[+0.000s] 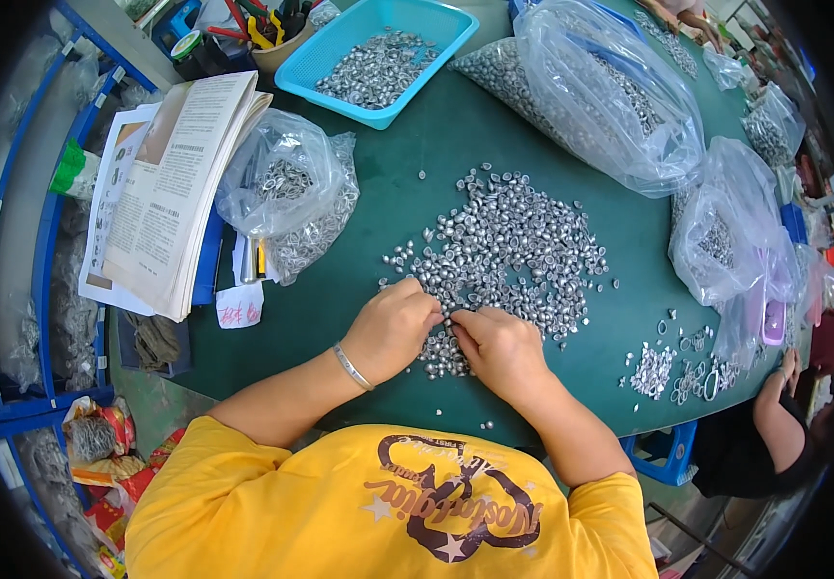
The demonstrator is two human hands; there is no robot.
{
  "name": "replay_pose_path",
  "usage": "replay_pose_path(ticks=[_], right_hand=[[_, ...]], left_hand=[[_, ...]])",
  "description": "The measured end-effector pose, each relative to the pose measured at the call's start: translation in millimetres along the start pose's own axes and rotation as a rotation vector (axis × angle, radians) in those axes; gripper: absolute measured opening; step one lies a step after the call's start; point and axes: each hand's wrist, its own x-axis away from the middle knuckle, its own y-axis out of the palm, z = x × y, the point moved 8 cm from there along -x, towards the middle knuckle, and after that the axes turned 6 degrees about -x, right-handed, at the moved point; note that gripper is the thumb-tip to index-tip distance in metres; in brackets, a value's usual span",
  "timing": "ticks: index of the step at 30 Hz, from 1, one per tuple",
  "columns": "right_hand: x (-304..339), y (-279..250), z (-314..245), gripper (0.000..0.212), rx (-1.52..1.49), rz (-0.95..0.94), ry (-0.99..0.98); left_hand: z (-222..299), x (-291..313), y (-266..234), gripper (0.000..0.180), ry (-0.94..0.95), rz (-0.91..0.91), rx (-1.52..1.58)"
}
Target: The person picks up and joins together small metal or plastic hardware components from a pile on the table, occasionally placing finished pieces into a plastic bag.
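Observation:
A heap of small, silvery, hollow metal caps (523, 227) is spread over the green tabletop in front of me. My left hand (393, 323), with a metal bangle at its wrist, is closed in a pinch at the heap's near left side. Close beside it, my right hand (502, 352) also has thumb and fingertips pressed together, nearly meeting the left fingers. Whatever is between the fingertips is too small and too covered to name. A smaller cluster of caps (444, 355) lies between and just below my hands.
A turquoise basket (378, 118) of metal pieces stands at the back. Clear bags of parts (619, 92) lie far right, another bag (287, 183) left beside propped papers (171, 183). Small loose parts (651, 372) and rings sit at right, near another person's arm (779, 415).

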Motion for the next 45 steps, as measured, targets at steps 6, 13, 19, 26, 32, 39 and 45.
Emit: replay_pose_path(ticks=[6,13,19,26,32,39,45], right_hand=[[-1.9,-4.9,0.2,0.005,-0.020,0.062,-0.021],[-8.2,6.1,-10.5,0.004,0.008,-0.022,-0.110],[-10.1,12.3,-10.3,0.008,0.030,-0.084,-0.105],[-11.0,5.0,5.6,0.009,-0.466,-0.098,0.109],[3.5,13.2,18.4,0.013,-1.014,-0.292,0.394],[12.1,5.0,23.5,0.011,-1.918,-0.232,0.334],[-2.3,-7.5,9.3,0.007,-0.457,-0.152,0.078]], left_hand=[[-18.5,5.4,4.5,0.004,-0.334,-0.191,0.486],[-18.9,27.6,37.5,0.011,-0.790,-0.310,1.867],[-18.1,27.5,38.2,0.019,-0.795,-0.334,1.923],[-22.2,28.5,35.6,0.015,-0.802,-0.319,1.922],[-28.6,26.3,24.1,0.015,-0.720,-0.274,1.918],[-39.0,26.3,7.3,0.013,-0.678,-0.229,1.956],[-33.5,17.6,-22.9,0.008,-0.404,-0.141,0.464]])
